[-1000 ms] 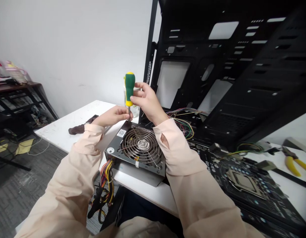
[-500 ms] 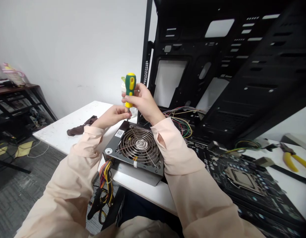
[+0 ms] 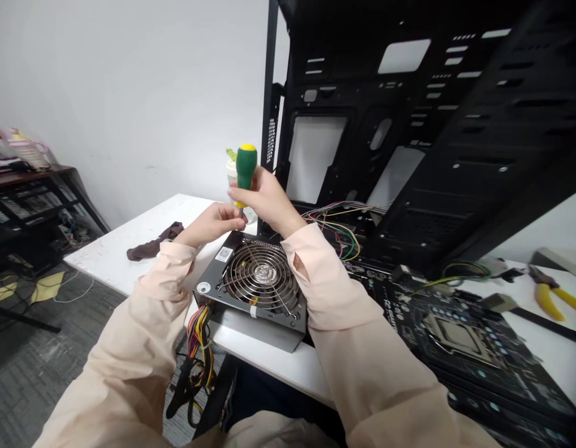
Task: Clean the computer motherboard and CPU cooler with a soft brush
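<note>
Right hand (image 3: 268, 198) lower than before — one screwdriver (image 3: 246, 168), left hand (image 3: 209, 224) on shaft (image 3: 241, 213)

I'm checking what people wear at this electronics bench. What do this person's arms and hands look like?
The left hand and right hand are bare, with no gloves. Each arm is covered by a long, loose, pale peach sleeve, the left sleeve and the right sleeve, reaching the wrist. The right sleeve has a small oval opening near its cuff.
</note>
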Demonstrator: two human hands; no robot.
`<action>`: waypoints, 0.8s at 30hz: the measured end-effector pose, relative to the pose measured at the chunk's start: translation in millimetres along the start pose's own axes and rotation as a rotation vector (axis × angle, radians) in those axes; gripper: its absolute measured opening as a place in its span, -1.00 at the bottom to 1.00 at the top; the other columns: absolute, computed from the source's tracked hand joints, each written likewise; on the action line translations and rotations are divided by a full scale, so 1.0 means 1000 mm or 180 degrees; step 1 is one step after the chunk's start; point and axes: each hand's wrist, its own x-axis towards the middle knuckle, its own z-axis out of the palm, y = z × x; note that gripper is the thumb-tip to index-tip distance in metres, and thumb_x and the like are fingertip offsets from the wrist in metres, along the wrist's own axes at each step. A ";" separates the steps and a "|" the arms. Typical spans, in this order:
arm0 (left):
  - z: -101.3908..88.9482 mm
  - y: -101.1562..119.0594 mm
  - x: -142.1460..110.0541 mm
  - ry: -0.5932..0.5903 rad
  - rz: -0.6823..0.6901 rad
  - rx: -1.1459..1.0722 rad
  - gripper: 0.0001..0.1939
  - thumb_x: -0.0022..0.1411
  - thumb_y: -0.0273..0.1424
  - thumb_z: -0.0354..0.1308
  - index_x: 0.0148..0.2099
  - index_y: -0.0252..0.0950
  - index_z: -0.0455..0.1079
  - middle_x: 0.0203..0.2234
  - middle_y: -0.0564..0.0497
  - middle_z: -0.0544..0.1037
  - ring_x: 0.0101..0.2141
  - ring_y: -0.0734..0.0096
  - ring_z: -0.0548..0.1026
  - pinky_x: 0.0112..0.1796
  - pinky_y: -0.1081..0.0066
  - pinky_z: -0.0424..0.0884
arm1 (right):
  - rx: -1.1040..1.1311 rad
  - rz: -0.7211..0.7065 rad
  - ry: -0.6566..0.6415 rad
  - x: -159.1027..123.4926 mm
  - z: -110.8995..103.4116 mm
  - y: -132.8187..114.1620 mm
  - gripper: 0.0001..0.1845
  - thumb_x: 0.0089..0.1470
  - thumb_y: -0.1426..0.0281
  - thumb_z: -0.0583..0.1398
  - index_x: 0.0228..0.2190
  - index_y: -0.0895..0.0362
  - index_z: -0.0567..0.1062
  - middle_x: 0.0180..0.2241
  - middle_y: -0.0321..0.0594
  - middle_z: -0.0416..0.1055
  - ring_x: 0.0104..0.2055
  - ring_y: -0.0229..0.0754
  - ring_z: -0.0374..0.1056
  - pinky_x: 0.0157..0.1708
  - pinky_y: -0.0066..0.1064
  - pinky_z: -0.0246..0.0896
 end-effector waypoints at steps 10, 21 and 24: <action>0.000 0.002 -0.001 -0.0016 -0.0011 -0.0072 -0.55 0.03 -0.01 0.34 -0.37 -0.35 0.45 -0.45 -0.01 0.52 -0.39 0.40 0.44 -0.24 0.35 0.36 | 0.0195 0.0231 -0.0120 0.001 -0.003 0.003 -0.76 -0.14 0.48 0.27 -0.35 0.10 0.36 -0.38 -0.26 0.44 -0.31 -0.16 0.42 -0.14 -0.13 0.40; -0.005 -0.001 -0.001 0.0031 -0.0020 -0.0170 -0.60 0.00 -0.13 0.39 -0.46 -0.34 0.37 -0.50 0.02 0.50 -0.43 0.45 0.45 -0.32 0.40 0.35 | 0.0522 0.0233 -0.0272 0.001 0.001 -0.004 -0.77 -0.06 0.58 0.16 -0.29 0.13 0.38 -0.39 -0.30 0.44 -0.28 -0.23 0.40 -0.11 -0.24 0.36; -0.005 0.003 -0.002 -0.0059 -0.0059 -0.0152 -0.61 0.04 -0.12 0.37 -0.36 -0.37 0.45 -0.45 -0.03 0.56 -0.38 0.39 0.49 -0.28 0.37 0.37 | 0.0423 0.0210 -0.0139 0.001 -0.001 -0.004 -0.78 -0.08 0.59 0.17 -0.32 0.15 0.39 -0.40 -0.31 0.40 -0.30 -0.24 0.36 -0.15 -0.26 0.34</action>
